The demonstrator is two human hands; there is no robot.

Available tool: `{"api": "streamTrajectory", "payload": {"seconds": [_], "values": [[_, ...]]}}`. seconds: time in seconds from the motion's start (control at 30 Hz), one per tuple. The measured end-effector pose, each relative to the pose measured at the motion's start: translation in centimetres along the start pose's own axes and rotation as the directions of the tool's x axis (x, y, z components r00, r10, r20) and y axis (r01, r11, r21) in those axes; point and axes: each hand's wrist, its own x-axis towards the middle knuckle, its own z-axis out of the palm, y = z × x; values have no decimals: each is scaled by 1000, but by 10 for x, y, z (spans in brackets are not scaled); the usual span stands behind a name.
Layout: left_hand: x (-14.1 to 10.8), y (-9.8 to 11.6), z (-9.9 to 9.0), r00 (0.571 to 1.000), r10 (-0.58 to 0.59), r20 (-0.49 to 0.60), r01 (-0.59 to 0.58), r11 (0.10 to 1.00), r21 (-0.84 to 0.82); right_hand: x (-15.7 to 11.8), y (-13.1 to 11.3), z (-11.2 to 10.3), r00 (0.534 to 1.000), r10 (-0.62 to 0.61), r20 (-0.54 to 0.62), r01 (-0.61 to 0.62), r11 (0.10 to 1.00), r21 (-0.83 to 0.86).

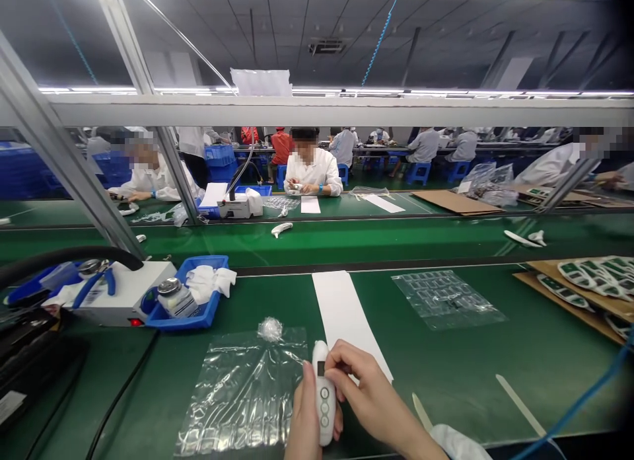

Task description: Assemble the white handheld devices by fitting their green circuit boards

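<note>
At six o'clock, the left hand (303, 417) steadies a white handheld device (324, 407) from below while the right hand (366, 394) pinches its upper side, beside a clear plastic bag (240, 397).

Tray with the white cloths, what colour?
The tray is blue, and the white cloths sit in it. It shows best in the head view.

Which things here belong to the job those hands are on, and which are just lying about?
In play: left hand, right hand, white handheld device, clear plastic bag, white paper strip.

Lying about: blue tray, white cloths, second clear bag, cardboard sheet.
</note>
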Motion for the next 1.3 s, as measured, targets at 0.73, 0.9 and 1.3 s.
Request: {"api": "streamTrajectory", "payload": {"seconds": [0.73,0.9,1.3], "values": [[-2,-6,-10,999,-28,-15,29,998,57,6,14,13,994,103,40,-108,984,142],[-3,-5,-11,1000,-25,-10,26,997,72,5,14,13,994,101,32,-104,989,101],[-10,3,-11,992,125,-25,-112,951,290,5,26,25,975,214,56,-218,889,402]]}}
